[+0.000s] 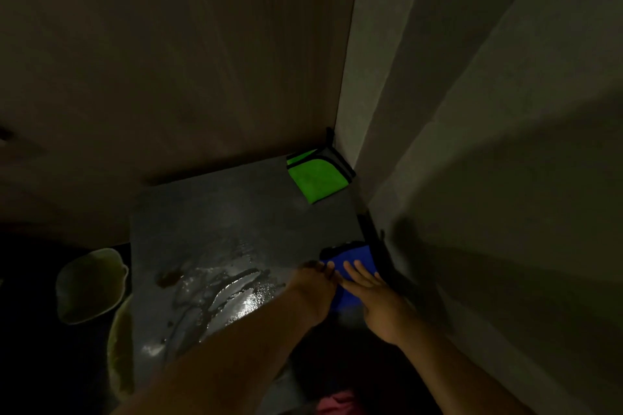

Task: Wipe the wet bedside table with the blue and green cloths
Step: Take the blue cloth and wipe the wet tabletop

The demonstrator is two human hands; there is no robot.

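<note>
The dark bedside table (pixel 236 212) has shiny puddles of water (pixel 232 293) across its near half. A folded green cloth (pixel 317 177) lies in the table's far right corner against the wall. Near the right front edge lies a blue cloth (pixel 350 259). My left hand (pixel 315 283) touches the blue cloth's left side with its fingers curled at the edge. My right hand (pixel 371 296) rests flat on top of the cloth, fingers spread. Both hands hide part of the cloth.
A pale wall (pixel 472 145) rises right beside the table, and a wood-grain panel (pixel 168 61) stands behind it. Two pale bowl-shaped objects (pixel 89 283) sit in the dark to the table's left. Something pink (pixel 337 403) shows at the bottom edge.
</note>
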